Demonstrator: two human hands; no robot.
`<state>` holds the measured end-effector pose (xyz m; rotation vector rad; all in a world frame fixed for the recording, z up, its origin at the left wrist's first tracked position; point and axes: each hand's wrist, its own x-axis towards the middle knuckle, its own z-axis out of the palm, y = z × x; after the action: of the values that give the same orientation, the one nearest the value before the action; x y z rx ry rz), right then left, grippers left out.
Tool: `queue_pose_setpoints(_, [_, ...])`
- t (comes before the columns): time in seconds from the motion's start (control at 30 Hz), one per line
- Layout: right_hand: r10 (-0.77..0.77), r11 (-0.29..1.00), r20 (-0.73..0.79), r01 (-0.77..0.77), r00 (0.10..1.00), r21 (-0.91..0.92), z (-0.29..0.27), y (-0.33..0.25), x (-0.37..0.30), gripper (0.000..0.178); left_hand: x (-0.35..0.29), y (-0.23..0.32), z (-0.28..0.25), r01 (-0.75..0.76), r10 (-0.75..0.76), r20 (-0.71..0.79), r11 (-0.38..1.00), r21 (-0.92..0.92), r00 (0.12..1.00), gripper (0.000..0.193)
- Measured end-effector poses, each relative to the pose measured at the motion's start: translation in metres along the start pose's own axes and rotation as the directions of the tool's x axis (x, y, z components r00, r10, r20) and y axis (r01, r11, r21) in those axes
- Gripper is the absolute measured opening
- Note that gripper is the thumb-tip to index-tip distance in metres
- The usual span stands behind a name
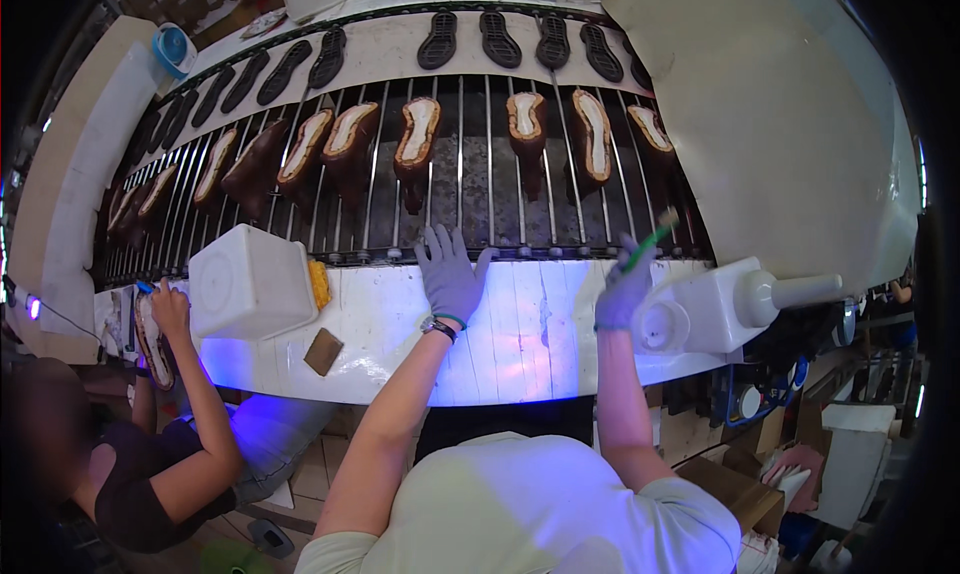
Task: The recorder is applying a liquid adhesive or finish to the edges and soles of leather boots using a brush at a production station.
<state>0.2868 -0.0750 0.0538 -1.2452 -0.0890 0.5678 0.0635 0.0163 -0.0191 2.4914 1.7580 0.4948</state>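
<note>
Along the near edge of the dark metal-rod conveyor (475, 144), the grey-gloved left hand (452, 279) is lying open, palm down; to its right, the grey-gloved right hand (626, 292) is clamping a thin green-handled brush (652, 246), blurred tip pointing toward the conveyor. Brown shoe uppers with white undersides (417, 134) are sitting bottom-up on the conveyor; black rubber soles (500, 40) are lying beyond it. Before its left half, a boxy white plastic container (245, 279) is resting on the white counter (510, 324).
</note>
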Motion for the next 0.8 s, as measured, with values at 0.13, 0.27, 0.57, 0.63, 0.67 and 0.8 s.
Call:
queue_pose_setpoints(0.13, [-0.058,0.998,-0.081,0.057,0.995,-0.013,-0.047,0.012,-0.063,0.027,-0.002,-0.003,0.001,0.027,-0.026,0.049,0.999,-0.024,0.998,0.073])
queue_pose_setpoints(0.27, [-0.002,1.0,-0.157,0.003,0.988,0.005,-0.097,0.027,-0.091,0.02,0.033,0.018,-0.012,0.138,-0.118,0.08,0.935,-0.326,0.99,0.076])
queue_pose_setpoints(0.57, [0.471,0.87,0.589,-0.458,0.657,-0.184,-0.172,0.028,-0.077,0.053,0.212,0.145,-0.039,-0.001,0.018,0.057,0.955,-0.297,0.998,0.095])
queue_pose_setpoints(0.63, [0.643,0.733,0.689,-0.528,0.335,-0.428,-0.176,0.026,-0.07,0.05,0.226,0.156,-0.031,0.067,-0.029,0.189,0.978,-0.196,0.982,0.1])
queue_pose_setpoints(0.67, [0.792,0.604,0.439,-0.441,0.424,-0.664,-0.174,0.027,-0.074,0.047,0.231,0.158,-0.025,0.115,-0.073,0.246,0.981,-0.159,0.966,0.102])
queue_pose_setpoints(0.8, [0.86,0.324,0.183,-0.232,0.476,-0.917,-0.154,0.001,-0.087,0.052,0.247,0.156,0.004,0.22,-0.216,0.382,0.975,0.033,0.898,0.086])
